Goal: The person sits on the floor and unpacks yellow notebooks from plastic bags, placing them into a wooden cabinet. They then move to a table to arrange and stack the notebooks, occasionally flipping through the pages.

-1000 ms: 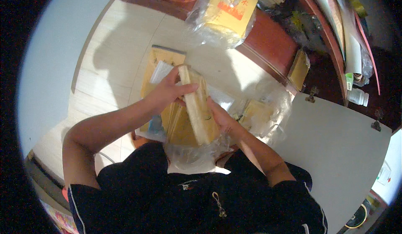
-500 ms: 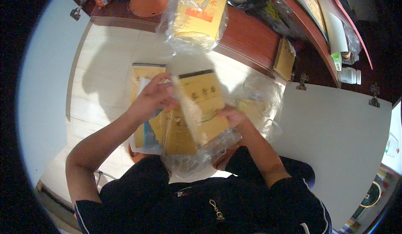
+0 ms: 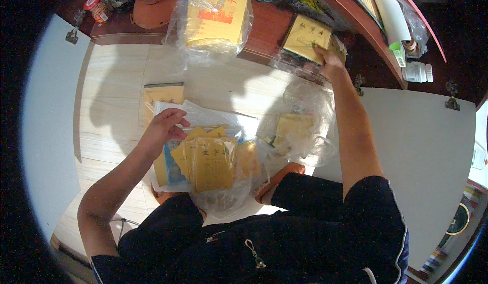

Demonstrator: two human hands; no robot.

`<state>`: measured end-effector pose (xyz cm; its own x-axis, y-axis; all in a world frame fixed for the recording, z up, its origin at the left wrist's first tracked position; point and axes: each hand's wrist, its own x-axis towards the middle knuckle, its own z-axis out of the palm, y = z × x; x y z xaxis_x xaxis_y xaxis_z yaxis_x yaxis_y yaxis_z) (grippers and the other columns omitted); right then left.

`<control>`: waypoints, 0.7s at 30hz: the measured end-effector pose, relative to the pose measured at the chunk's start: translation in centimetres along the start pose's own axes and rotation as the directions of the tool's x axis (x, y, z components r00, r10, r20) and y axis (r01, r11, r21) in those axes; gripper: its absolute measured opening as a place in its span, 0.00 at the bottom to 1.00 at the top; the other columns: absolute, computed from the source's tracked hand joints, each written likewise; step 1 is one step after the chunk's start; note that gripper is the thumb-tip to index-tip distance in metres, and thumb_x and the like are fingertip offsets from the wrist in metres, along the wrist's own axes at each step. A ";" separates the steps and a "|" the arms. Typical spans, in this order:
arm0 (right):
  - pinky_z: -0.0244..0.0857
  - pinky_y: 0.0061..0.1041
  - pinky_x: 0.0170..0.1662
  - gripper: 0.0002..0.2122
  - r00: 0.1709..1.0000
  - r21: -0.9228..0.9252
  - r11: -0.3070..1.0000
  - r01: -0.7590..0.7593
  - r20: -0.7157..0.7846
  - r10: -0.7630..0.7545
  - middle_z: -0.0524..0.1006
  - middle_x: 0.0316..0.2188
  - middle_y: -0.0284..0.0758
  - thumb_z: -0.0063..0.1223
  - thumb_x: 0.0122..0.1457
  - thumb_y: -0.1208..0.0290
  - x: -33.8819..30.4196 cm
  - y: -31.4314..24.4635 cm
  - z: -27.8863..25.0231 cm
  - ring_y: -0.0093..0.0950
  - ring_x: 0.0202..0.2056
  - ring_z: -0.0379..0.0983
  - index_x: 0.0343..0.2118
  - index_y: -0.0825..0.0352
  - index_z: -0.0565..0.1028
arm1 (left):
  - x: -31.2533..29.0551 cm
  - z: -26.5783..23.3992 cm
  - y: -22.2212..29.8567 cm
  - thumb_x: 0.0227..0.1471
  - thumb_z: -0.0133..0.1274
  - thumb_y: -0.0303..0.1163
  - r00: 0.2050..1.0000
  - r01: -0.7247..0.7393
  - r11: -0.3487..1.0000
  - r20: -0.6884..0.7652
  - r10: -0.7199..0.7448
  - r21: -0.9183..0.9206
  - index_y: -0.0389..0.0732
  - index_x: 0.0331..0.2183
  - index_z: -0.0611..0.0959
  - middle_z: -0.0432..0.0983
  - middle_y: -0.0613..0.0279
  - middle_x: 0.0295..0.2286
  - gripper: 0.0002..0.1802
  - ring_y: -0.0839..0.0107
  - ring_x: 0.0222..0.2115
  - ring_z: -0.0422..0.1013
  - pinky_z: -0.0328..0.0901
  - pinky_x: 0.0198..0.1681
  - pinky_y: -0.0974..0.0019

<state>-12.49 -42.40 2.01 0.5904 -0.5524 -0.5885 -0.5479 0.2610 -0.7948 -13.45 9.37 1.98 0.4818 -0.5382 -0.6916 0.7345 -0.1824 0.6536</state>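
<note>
My right hand [image 3: 331, 63] reaches out to the open cabinet, its fingers closed on the near right corner of a yellow exercise book [image 3: 305, 34] with a dark spine edge. That book lies at the shelf's front, by another yellow book at its right. My left hand [image 3: 169, 126] hovers, holding nothing, fingers loosely bent and apart. Beneath it, a clear plastic bag [image 3: 221, 202] with several yellow exercise books [image 3: 216, 167] lies between my feet. A yellow pad [image 3: 163, 93] with a dark top edge sticks out beyond the bag.
A plastic-wrapped stack of yellow books [image 3: 216, 19] sits on the cabinet edge. Left of it are an orange-brown bowl-like object [image 3: 155, 4] and a red-lidded jar [image 3: 96, 8]. Another crumpled plastic bag [image 3: 307, 101] lies on the floor. White cabinet doors [image 3: 406, 157] stand open at both sides.
My right hand has carried the yellow exercise book from above the bag to the shelf at the far right. My left hand has come down slightly, and the view has shifted.
</note>
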 end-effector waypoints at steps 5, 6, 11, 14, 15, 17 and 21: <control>0.67 0.35 0.42 0.25 0.876 -0.726 0.613 -0.311 -0.469 -0.111 0.69 0.42 0.40 0.57 0.46 0.58 6.6 -2.5 -2.5 0.40 0.46 0.65 0.47 0.64 0.67 | 0.1 -0.1 -0.3 0.52 0.46 0.42 0.999 0.036 0.999 0.018 -0.037 0.034 0.39 0.41 0.71 0.72 0.60 0.29 0.19 0.73 0.23 0.69 0.65 0.28 0.71; 0.67 0.35 0.43 0.26 0.815 -0.888 0.403 -0.221 -0.394 -0.424 0.69 0.42 0.41 0.57 0.45 0.57 4.9 -0.9 -1.6 0.40 0.45 0.66 0.46 0.63 0.67 | 0.1 -0.4 -0.3 0.52 0.46 0.42 0.999 0.032 0.998 0.001 -0.032 0.053 0.39 0.42 0.70 0.72 0.60 0.31 0.20 0.73 0.24 0.69 0.65 0.30 0.70; 0.62 0.32 0.44 0.20 0.718 -0.848 0.369 0.381 0.020 -0.696 0.72 0.36 0.40 0.59 0.44 0.62 -0.9 1.3 5.0 0.36 0.42 0.67 0.41 0.63 0.71 | 1.5 -2.2 1.1 0.51 0.47 0.42 0.966 -0.157 0.982 -0.188 0.175 0.103 0.42 0.47 0.67 0.70 0.60 0.39 0.23 0.69 0.36 0.68 0.63 0.38 0.65; 0.59 0.32 0.49 0.18 0.447 -0.556 0.195 0.808 0.364 -0.817 0.71 0.39 0.46 0.54 0.49 0.62 -3.4 2.6 11.7 0.40 0.43 0.66 0.39 0.69 0.71 | 4.7 -2.4 4.0 0.44 0.54 0.47 0.878 -0.360 0.926 -0.293 0.378 0.118 0.40 0.52 0.61 0.58 0.55 0.49 0.37 0.65 0.48 0.58 0.58 0.43 0.65; 0.54 0.32 0.54 0.23 0.431 -0.519 0.172 0.837 0.433 -0.792 0.67 0.45 0.47 0.54 0.49 0.60 -5.1 2.3 15.0 0.41 0.49 0.61 0.44 0.71 0.68 | 5.3 -2.4 5.2 0.43 0.55 0.47 0.854 -0.390 0.907 -0.307 0.421 0.160 0.41 0.53 0.60 0.55 0.55 0.51 0.39 0.65 0.50 0.56 0.58 0.44 0.65; 0.45 0.36 0.58 0.36 0.518 -0.529 0.245 0.812 0.463 -0.719 0.54 0.54 0.51 0.57 0.44 0.53 -7.3 2.0 20.2 0.45 0.57 0.49 0.53 0.68 0.57 | 7.6 -1.9 7.1 0.43 0.56 0.44 0.846 -0.404 0.913 -0.358 0.396 0.056 0.40 0.51 0.64 0.62 0.55 0.47 0.35 0.66 0.47 0.60 0.58 0.43 0.66; 0.46 0.40 0.57 0.41 0.759 -0.563 0.578 0.590 0.143 -0.635 0.55 0.53 0.52 0.60 0.40 0.51 -7.3 2.8 26.4 0.45 0.56 0.49 0.54 0.69 0.56 | 11.4 -0.7 9.9 0.44 0.54 0.38 0.811 -0.546 0.825 -0.158 0.564 0.144 0.39 0.44 0.71 0.72 0.60 0.33 0.24 0.68 0.33 0.69 0.63 0.34 0.66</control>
<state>-2.67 -16.78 0.16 0.8810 -0.4716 0.0365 -0.3024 -0.6209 -0.7232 -0.37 1.96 0.37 0.8802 -0.4092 -0.2406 0.2743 0.0248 0.9613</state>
